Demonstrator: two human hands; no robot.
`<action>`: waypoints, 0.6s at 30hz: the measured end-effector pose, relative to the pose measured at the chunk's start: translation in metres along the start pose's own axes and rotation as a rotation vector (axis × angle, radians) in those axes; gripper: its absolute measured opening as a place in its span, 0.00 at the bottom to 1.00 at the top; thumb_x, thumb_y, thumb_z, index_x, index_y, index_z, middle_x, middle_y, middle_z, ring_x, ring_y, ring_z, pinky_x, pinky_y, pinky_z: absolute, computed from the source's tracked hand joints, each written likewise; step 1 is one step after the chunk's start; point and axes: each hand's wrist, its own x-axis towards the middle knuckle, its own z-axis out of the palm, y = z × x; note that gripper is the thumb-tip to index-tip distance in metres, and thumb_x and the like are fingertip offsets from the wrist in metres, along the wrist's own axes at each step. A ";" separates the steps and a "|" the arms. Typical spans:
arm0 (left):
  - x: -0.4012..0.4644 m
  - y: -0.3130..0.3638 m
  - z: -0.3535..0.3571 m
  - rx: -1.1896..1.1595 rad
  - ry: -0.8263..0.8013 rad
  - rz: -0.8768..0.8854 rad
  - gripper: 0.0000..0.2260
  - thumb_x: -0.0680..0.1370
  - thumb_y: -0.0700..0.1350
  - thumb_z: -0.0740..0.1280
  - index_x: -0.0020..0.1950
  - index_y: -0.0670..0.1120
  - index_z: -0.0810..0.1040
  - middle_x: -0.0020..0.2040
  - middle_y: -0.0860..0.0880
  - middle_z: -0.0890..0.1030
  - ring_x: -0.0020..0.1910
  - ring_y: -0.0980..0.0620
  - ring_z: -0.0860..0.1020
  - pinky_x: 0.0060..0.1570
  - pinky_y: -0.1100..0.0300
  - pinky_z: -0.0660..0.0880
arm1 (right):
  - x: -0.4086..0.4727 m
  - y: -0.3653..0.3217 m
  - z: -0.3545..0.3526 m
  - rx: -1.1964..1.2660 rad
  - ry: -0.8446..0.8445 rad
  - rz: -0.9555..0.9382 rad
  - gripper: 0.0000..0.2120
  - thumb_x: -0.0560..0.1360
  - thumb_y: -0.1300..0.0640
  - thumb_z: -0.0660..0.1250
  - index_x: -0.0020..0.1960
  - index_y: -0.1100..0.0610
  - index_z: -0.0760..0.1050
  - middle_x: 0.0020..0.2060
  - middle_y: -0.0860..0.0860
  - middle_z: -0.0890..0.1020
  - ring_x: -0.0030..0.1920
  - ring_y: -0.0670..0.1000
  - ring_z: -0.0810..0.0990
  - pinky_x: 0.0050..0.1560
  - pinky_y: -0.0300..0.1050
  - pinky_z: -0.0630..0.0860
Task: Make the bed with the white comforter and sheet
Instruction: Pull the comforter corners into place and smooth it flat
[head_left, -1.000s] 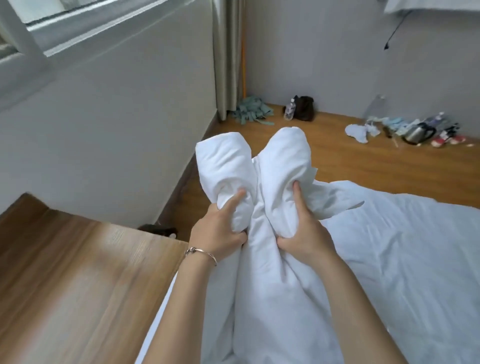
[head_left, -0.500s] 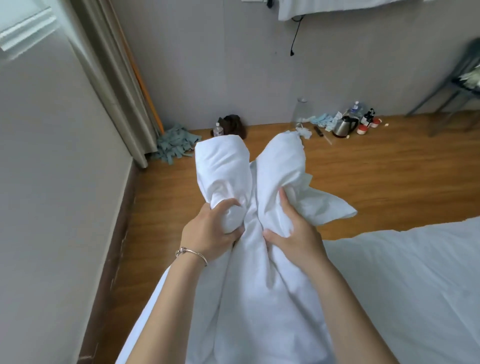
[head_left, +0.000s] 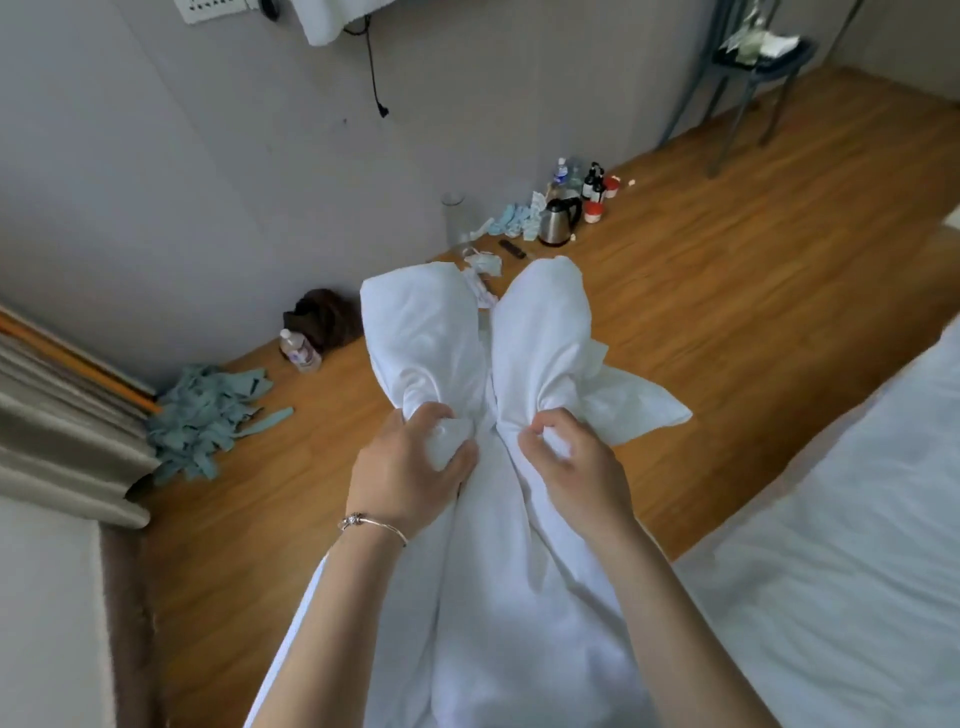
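Observation:
I hold the white comforter (head_left: 483, 545) up in front of me, bunched into two rounded lobes that stick up above my fists. My left hand (head_left: 410, 467), with a thin bracelet on the wrist, grips the left lobe at its neck. My right hand (head_left: 576, 467) grips the right lobe the same way, and a loose flap of fabric sticks out to its right. The rest of the comforter hangs down between my forearms. The bed with its white sheet (head_left: 841, 545) lies at the lower right.
Wooden floor (head_left: 727, 312) spreads ahead. Along the far wall lie a steel kettle (head_left: 558, 221), bottles, tissues, a dark bag (head_left: 324, 317) and a plastic bottle. Teal rags (head_left: 208, 415) sit by the curtain (head_left: 57, 431) at left. A grey chair (head_left: 748, 67) stands top right.
The view has swung right, away from the wooden surface and window wall. Both hands have closed tighter round the comforter's lobes, thumbs now curled in.

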 end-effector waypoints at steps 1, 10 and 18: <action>0.030 0.002 0.008 0.013 -0.018 0.039 0.16 0.73 0.59 0.69 0.58 0.57 0.75 0.50 0.52 0.76 0.49 0.46 0.78 0.45 0.57 0.73 | 0.022 0.001 0.003 0.015 0.043 0.037 0.04 0.76 0.40 0.62 0.47 0.39 0.71 0.47 0.42 0.80 0.46 0.44 0.78 0.48 0.46 0.75; 0.258 0.093 0.074 -0.019 -0.218 0.522 0.16 0.78 0.60 0.56 0.49 0.51 0.77 0.42 0.45 0.77 0.33 0.41 0.77 0.31 0.59 0.66 | 0.166 -0.014 -0.051 0.105 0.554 0.354 0.10 0.81 0.45 0.56 0.44 0.43 0.73 0.43 0.41 0.80 0.44 0.43 0.77 0.42 0.42 0.73; 0.310 0.300 0.204 -0.143 -0.585 0.942 0.08 0.79 0.52 0.60 0.47 0.51 0.76 0.40 0.48 0.74 0.35 0.45 0.74 0.30 0.58 0.65 | 0.191 0.061 -0.201 0.070 1.042 0.643 0.17 0.82 0.43 0.51 0.42 0.48 0.71 0.43 0.40 0.81 0.48 0.47 0.77 0.50 0.50 0.72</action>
